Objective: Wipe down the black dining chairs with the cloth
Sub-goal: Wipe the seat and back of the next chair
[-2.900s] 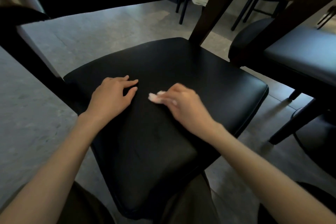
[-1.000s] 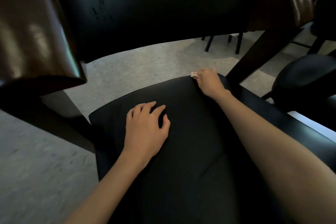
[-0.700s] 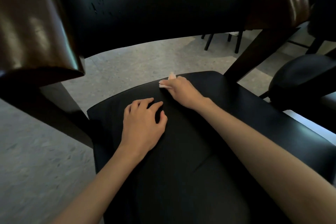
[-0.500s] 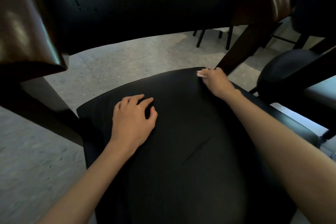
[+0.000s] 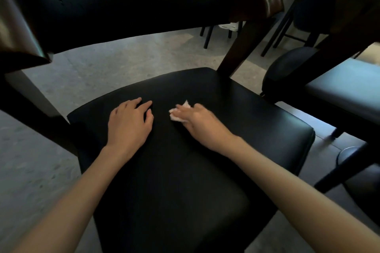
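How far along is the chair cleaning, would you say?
Nothing shows as finished: the black seat bears no wipe marks, so what is clean I cannot tell. In hand: the right hand holds a white cloth on the seat's middle; the left hand rests flat beside it. Probably left: this chair's backrest and the neighbouring chair to the right.
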